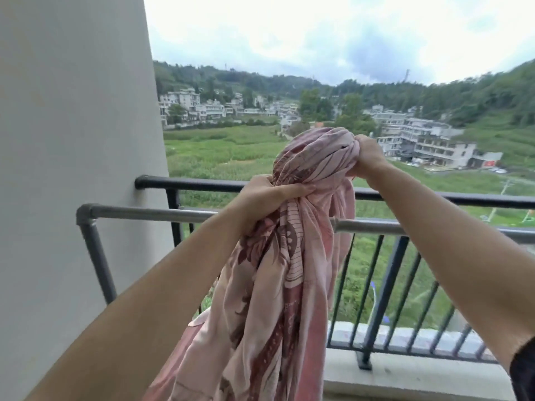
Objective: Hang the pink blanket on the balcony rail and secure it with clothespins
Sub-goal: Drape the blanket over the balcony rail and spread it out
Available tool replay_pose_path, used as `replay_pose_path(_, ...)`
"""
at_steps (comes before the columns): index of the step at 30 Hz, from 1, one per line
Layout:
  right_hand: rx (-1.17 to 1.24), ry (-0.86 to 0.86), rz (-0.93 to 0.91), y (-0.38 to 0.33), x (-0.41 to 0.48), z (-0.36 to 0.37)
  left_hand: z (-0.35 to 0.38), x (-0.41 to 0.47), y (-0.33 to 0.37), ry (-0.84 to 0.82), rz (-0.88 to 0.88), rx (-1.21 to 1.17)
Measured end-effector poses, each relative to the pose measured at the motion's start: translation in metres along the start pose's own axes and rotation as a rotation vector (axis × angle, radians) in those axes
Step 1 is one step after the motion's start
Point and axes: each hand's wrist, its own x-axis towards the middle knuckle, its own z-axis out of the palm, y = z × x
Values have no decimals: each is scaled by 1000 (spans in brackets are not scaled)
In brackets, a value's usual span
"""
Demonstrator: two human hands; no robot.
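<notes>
hands: left (265, 195), right (366, 157) | grip bunched pink blanket (289, 270) | above balcony rail (191, 183)

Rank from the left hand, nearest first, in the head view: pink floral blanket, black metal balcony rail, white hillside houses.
1. Pink floral blanket, gripped in the left hand.
2. Black metal balcony rail, just behind it.
3. White hillside houses, far across the green field.
</notes>
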Motion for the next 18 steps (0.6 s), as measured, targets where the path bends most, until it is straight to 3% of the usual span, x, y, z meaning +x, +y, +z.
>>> replay_pose_path(7, 120, 29, -2, 85, -26, -86, 123, 32, 26, 118, 83, -162)
replay_pose_path(12, 287, 7, 94, 153, -13, -117, 195, 53, 21, 272, 7, -260)
replay_pose_path(18, 54, -274, 137, 193, -46, -138, 230, 59, 22, 359, -122, -258)
